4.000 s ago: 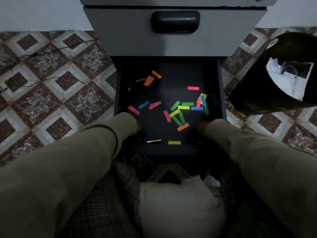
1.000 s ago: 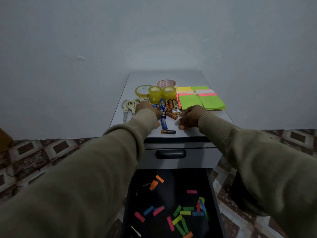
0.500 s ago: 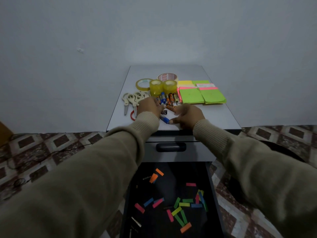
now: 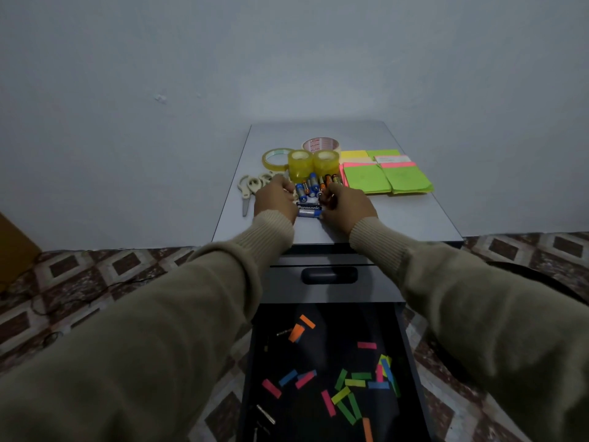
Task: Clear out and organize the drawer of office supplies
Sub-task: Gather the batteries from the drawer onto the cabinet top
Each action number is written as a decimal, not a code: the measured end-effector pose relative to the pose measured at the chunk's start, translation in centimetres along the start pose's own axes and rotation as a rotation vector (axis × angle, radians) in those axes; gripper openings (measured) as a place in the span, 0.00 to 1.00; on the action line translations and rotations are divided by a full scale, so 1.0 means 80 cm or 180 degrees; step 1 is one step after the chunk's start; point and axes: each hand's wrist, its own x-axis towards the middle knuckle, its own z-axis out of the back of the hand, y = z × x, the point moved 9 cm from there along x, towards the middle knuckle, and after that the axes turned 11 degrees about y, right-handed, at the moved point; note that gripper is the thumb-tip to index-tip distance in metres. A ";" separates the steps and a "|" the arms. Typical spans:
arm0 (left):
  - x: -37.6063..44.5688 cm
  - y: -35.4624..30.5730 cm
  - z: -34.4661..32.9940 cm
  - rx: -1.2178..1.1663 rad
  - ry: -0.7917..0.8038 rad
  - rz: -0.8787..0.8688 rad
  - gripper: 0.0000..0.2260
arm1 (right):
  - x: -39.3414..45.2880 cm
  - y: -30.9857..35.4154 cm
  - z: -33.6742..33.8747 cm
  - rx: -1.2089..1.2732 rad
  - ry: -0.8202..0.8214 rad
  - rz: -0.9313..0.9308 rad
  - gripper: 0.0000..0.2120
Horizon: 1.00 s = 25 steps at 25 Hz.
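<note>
From the head view, both hands sit on the grey cabinet top (image 4: 398, 218), either side of a cluster of batteries (image 4: 314, 186). The left hand (image 4: 275, 200) has its fingers curled down at the cluster's 9 o'clock edge, and the right hand (image 4: 345, 205) curls in at 3 o'clock; whether either actually pinches a battery cannot be told. Two dark batteries (image 4: 309, 210) lie crosswise between the wrists. At 12 o'clock of the cluster stand yellow tape rolls (image 4: 314, 162), with a paler roll (image 4: 321, 144) behind them. Scissors (image 4: 248, 188) lie at 9 o'clock, close to the top's left edge. Sticky note pads (image 4: 387, 177) fill the 2 o'clock side. Bare surface shows toward the back and at the near right corner. Below, the open drawer (image 4: 411, 362) holds scattered coloured paper strips (image 4: 350, 382).
</note>
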 end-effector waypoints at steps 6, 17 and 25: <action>-0.002 0.015 0.012 -0.0489 0.0087 0.0049 0.12 | 0.018 0.021 -0.014 -0.0884 0.0484 0.0094 0.24; -0.012 -0.004 -0.013 -0.0593 0.0299 -0.0118 0.17 | 0.002 0.006 -0.001 -0.0573 0.0138 -0.0375 0.26; -0.010 -0.002 0.008 -0.0948 0.0192 -0.0062 0.16 | 0.009 0.003 -0.001 0.0024 -0.0045 -0.0424 0.33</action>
